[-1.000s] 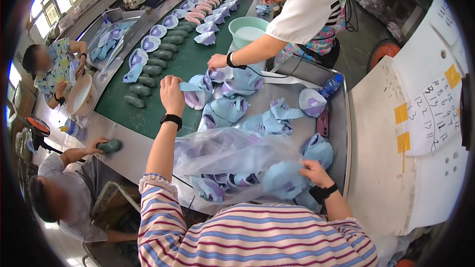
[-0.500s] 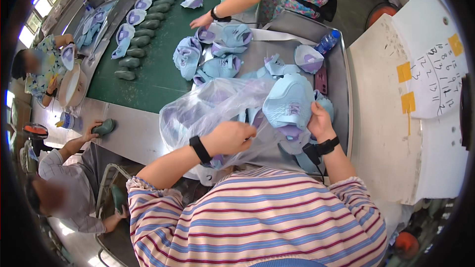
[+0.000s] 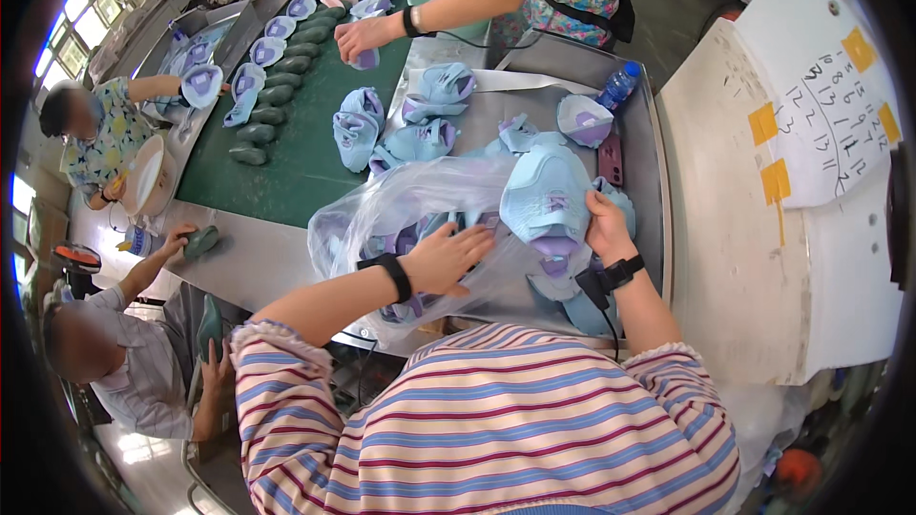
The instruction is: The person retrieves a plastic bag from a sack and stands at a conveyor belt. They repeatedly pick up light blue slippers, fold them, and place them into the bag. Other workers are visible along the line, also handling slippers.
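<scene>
A light blue shoe upper with purple laces and lining is held up by my right hand, whose fingers grip its right side. My left hand lies with its fingers stretched out over a clear plastic bag of blue and purple shoe uppers. Parts of the bag's contents are hidden by that hand and the creased plastic. More uppers, such as a blue upper, lie beyond the bag in the metal tray.
A blue bottle and a dark red phone lie along the tray's right side. Across the table a co-worker's hand holds a small upper. Dark green shoe lasts line the green table. A written board stands at right.
My left hand's fingers have gone from curled to stretched out over the bag. The co-worker's hand has moved away from the tray, lifting an upper off it. My right hand keeps its upper.
</scene>
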A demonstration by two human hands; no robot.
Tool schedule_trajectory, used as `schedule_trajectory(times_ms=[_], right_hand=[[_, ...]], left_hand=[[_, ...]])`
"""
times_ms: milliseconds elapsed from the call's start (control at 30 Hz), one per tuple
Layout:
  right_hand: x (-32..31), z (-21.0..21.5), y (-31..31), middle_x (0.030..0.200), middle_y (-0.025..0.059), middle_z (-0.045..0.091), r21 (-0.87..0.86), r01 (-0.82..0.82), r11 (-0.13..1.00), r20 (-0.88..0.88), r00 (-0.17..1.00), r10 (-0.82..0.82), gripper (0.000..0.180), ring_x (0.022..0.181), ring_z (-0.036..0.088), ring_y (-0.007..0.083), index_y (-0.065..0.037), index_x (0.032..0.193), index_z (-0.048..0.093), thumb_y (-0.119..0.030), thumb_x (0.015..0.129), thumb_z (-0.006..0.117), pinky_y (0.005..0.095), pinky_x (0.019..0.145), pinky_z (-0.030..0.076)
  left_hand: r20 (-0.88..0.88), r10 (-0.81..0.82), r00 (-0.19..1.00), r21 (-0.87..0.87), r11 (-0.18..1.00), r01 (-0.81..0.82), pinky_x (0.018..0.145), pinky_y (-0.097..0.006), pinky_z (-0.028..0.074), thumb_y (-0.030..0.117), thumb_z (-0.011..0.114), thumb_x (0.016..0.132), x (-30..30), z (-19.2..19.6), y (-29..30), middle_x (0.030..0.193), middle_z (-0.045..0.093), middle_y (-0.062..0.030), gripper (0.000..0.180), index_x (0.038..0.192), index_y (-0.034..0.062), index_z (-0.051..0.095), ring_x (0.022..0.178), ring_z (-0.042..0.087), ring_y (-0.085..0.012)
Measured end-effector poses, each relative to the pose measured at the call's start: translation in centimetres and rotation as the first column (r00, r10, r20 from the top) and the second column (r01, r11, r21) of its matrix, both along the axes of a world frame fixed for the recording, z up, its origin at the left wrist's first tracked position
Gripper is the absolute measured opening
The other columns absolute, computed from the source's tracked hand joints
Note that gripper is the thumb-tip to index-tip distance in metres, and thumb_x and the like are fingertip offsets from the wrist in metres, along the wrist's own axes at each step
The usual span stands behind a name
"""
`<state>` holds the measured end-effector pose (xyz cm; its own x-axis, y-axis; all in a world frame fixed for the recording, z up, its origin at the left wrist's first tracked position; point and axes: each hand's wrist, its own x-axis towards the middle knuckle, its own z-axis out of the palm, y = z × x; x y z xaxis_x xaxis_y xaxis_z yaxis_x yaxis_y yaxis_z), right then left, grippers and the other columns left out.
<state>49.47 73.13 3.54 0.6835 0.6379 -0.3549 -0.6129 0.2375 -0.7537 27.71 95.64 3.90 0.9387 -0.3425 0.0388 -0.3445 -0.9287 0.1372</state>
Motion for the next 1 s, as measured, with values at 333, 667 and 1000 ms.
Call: schedule_trajectory(times_ms=[333,667,1000], right_hand=[[1.6,-2.7,-1.4,0.103,0.0067,0.062,0.105,0.086,0.991,-0.122,0.99,-0.073,0.022,0.095,0.059,0.0214,-0.005,0.106,0.058,-0.02,0.09,0.057,0.0371,0.085,0.047],[2.9,-2.4,-2.0,0.105,0.0058,0.061,-0.136,0.01,0.991,0.16,0.987,0.012,0.024,0.097,0.057,0.0185,-0.002,0.109,0.057,-0.017,0.09,0.056,0.0347,0.087,0.044],[-1.0,8.6,-3.2,0.109,0.0105,0.061,0.163,-0.395,0.904,0.411,0.86,0.302,0.039,0.096,0.059,0.0176,0.004,0.114,0.054,-0.021,0.085,0.063,0.0317,0.088,0.045]], left_hand=[[-0.376,0.187,0.907,-0.114,0.963,-0.246,0.094,-0.036,0.04,0.042,0.08,0.053,4.7,-2.0,7.2,0.117,0.058,-0.0168,0.088,0.127,0.0081,0.047,0.111,0.053,-0.0288],[0.168,0.373,0.913,0.207,0.892,-0.403,0.083,-0.045,0.04,0.032,0.062,0.068,3.7,-8.5,-2.8,0.108,0.054,-0.026,0.047,0.109,0.0079,0.06,0.097,0.052,-0.0381],[-0.525,0.125,0.842,-0.704,0.492,-0.512,0.075,-0.029,0.048,0.03,0.062,0.083,3.6,9.4,7.8,0.098,0.064,-0.0123,0.05,0.114,-0.0081,0.054,0.086,0.061,-0.018]])
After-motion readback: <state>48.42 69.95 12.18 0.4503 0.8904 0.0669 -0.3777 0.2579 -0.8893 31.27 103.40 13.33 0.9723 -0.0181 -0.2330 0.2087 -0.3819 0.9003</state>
